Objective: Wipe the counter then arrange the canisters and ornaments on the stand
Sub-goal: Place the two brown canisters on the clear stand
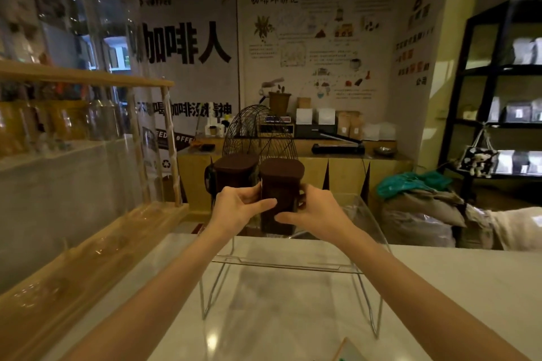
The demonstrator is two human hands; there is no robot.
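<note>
Two dark brown canisters with brown lids stand side by side at the far end of a clear acrylic stand (293, 265) on metal legs. Both hands clasp the right canister (280, 184): my left hand (240, 206) on its left side with the thumb across its front, my right hand (313, 209) on its right side. The left canister (233, 174) stands just behind my left hand; I cannot tell whether the hand touches it. The stand rests on the pale marble counter (454, 287).
A wooden rack (88, 246) with large glass jars (96, 47) runs along the left. A black wire dome (258, 132) rises behind the canisters. Beyond the counter edge are a low wooden cabinet, sacks (425, 214) on the floor and black shelving (498, 97) at right.
</note>
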